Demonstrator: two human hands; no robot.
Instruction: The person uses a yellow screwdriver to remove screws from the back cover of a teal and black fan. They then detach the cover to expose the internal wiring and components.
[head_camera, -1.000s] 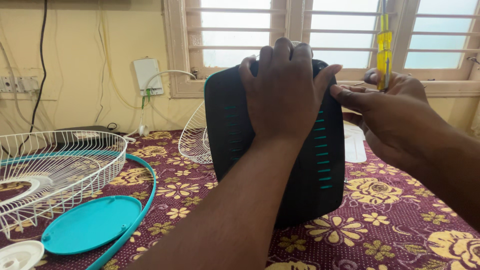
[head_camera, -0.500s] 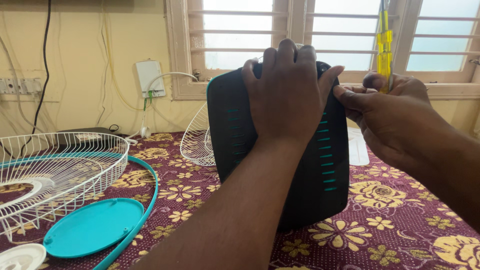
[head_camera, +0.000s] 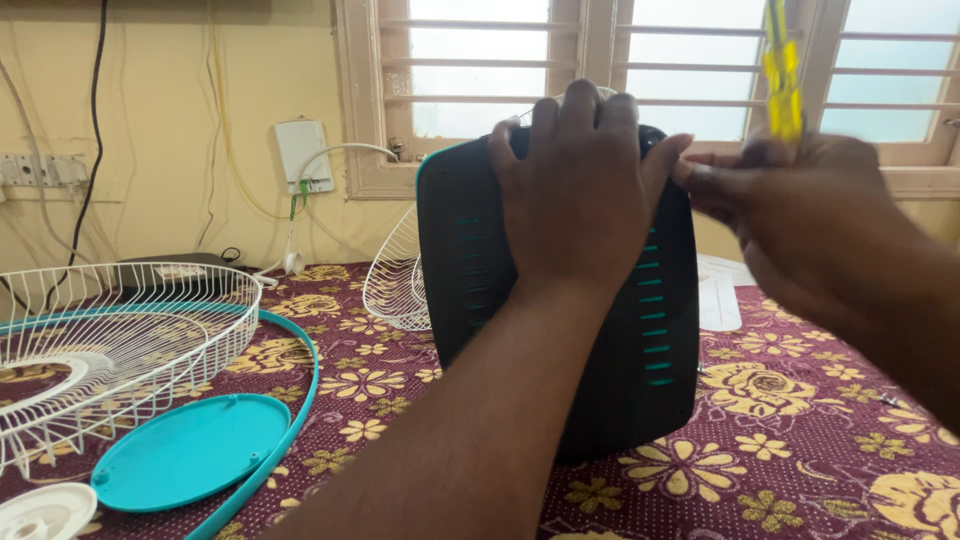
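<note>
At centre frame my left hand (head_camera: 580, 190) still grips the black housing (head_camera: 560, 300); my right hand (head_camera: 800, 210), holding the yellow screwdriver (head_camera: 783, 85), has risen, blurred.

I see the black housing (head_camera: 640, 330) standing upright on the flowered cloth near the scene's middle, its back face toward me, with two columns of teal slots. Just right of its top edge, a yellow screwdriver (head_camera: 782, 75) points upward, blurred.
</note>
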